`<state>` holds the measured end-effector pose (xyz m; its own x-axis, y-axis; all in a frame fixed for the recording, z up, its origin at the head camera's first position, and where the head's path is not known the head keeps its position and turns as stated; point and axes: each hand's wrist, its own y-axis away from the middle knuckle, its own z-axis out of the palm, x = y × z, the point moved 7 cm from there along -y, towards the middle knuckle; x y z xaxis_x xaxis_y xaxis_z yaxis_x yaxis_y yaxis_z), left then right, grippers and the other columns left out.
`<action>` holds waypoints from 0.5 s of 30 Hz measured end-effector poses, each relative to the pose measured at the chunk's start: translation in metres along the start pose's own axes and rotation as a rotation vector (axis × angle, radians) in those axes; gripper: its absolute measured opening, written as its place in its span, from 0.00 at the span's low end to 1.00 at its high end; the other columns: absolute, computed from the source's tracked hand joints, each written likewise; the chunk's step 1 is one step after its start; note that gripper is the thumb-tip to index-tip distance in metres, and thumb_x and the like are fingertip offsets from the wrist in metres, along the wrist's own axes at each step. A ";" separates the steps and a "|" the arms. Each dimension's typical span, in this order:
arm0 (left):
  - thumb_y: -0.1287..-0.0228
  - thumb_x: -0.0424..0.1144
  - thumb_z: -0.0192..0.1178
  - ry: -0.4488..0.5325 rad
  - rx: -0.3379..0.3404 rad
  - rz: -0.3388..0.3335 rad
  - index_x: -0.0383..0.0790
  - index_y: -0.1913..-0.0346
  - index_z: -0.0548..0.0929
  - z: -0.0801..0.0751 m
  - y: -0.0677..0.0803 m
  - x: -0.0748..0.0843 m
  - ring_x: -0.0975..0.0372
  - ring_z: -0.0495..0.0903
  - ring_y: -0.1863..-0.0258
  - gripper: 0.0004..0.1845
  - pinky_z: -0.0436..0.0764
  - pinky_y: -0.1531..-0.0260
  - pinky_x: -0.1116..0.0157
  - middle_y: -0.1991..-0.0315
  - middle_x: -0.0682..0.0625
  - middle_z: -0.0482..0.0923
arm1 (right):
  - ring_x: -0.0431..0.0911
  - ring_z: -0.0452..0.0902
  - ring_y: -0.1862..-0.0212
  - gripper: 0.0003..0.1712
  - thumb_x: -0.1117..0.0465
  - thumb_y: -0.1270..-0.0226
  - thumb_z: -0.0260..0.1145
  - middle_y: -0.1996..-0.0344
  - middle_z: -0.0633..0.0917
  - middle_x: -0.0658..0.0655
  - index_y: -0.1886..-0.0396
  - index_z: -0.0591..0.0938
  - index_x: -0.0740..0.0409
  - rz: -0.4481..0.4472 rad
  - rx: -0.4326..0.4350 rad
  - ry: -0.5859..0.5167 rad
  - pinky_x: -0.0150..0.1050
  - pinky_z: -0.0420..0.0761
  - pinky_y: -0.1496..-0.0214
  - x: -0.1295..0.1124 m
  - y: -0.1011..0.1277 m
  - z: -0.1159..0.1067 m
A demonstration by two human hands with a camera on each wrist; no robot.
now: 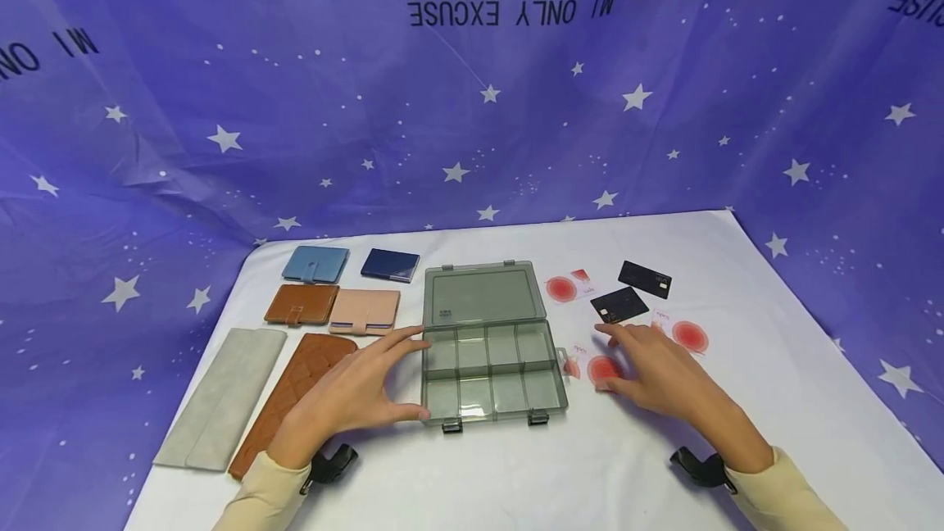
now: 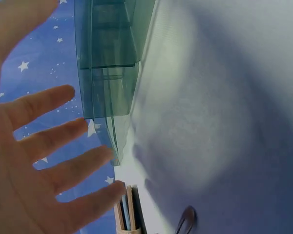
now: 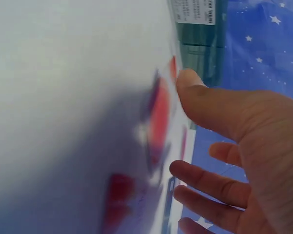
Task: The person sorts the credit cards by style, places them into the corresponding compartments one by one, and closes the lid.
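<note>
Apparently reaching, with left hand (image 1: 350,390) at the left edge of the open eight-compartment plastic box (image 1: 476,369) and right hand (image 1: 655,363) over a red-circle card (image 1: 601,368), both spread, gripping nothing. Probably calls next for pinching the card. Set centrally on white tablecloth (image 1: 472,486), long axis left-to-right, with box latches (image 1: 539,417) nearest, lid (image 1: 483,293) folded back.

The left hand (image 1: 347,396) hides part of the quilted wallet (image 1: 291,388). Lettering (image 1: 445,314) on the box lid (image 1: 487,289) is too small to read. The left-wrist view crops the box (image 2: 112,31); the right-wrist view blurs a red-patterned card (image 3: 159,114).
</note>
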<state>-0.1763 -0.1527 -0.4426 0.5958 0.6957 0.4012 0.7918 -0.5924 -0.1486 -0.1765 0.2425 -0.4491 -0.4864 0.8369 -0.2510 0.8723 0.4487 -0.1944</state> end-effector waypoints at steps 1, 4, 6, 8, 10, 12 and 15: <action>0.47 0.70 0.78 0.005 -0.010 0.002 0.48 0.25 0.77 0.001 0.000 0.000 0.48 0.81 0.32 0.50 0.85 0.44 0.48 0.19 0.48 0.67 | 0.52 0.84 0.49 0.46 0.49 0.47 0.88 0.56 0.88 0.51 0.30 0.80 0.58 0.005 0.003 -0.001 0.55 0.84 0.45 0.001 0.002 0.001; 0.46 0.69 0.78 0.026 -0.033 0.012 0.46 0.25 0.77 0.003 0.001 -0.001 0.48 0.80 0.31 0.50 0.84 0.42 0.48 0.17 0.47 0.64 | 0.49 0.83 0.51 0.45 0.51 0.49 0.89 0.58 0.87 0.48 0.32 0.81 0.57 0.027 0.003 -0.013 0.55 0.84 0.45 0.003 0.008 0.004; 0.45 0.70 0.78 0.041 -0.044 0.016 0.45 0.26 0.77 0.004 0.001 -0.001 0.47 0.79 0.30 0.50 0.84 0.41 0.48 0.16 0.48 0.62 | 0.49 0.81 0.52 0.42 0.54 0.49 0.89 0.59 0.86 0.47 0.35 0.83 0.58 0.043 -0.005 -0.039 0.59 0.81 0.38 0.006 0.010 0.006; 0.45 0.71 0.77 0.047 -0.047 0.014 0.45 0.25 0.76 0.006 0.001 -0.001 0.47 0.79 0.30 0.50 0.83 0.41 0.47 0.16 0.49 0.62 | 0.50 0.80 0.52 0.38 0.56 0.49 0.89 0.60 0.85 0.48 0.38 0.84 0.59 0.052 -0.012 -0.069 0.64 0.73 0.29 0.007 0.010 0.007; 0.45 0.71 0.77 0.054 -0.046 0.007 0.45 0.25 0.76 0.007 0.001 -0.002 0.47 0.78 0.29 0.51 0.83 0.40 0.46 0.16 0.51 0.62 | 0.51 0.79 0.52 0.35 0.57 0.50 0.90 0.61 0.83 0.49 0.44 0.85 0.60 0.058 -0.017 -0.099 0.69 0.65 0.25 0.007 0.008 0.008; 0.45 0.71 0.77 0.063 -0.045 0.002 0.45 0.24 0.75 0.009 0.000 -0.003 0.47 0.77 0.28 0.51 0.82 0.39 0.46 0.16 0.51 0.62 | 0.52 0.78 0.53 0.32 0.56 0.52 0.90 0.61 0.82 0.50 0.49 0.86 0.60 0.068 -0.019 -0.124 0.70 0.64 0.26 0.008 0.007 0.007; 0.45 0.68 0.79 0.085 -0.049 0.003 0.44 0.23 0.75 0.012 -0.001 -0.002 0.49 0.73 0.25 0.52 0.79 0.34 0.45 0.15 0.51 0.61 | 0.51 0.76 0.54 0.29 0.56 0.53 0.91 0.61 0.81 0.51 0.53 0.87 0.57 0.100 -0.023 -0.121 0.64 0.74 0.33 0.010 0.007 0.006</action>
<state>-0.1771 -0.1486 -0.4543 0.5829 0.6581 0.4766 0.7813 -0.6151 -0.1063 -0.1755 0.2518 -0.4580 -0.3987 0.8345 -0.3803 0.9168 0.3734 -0.1418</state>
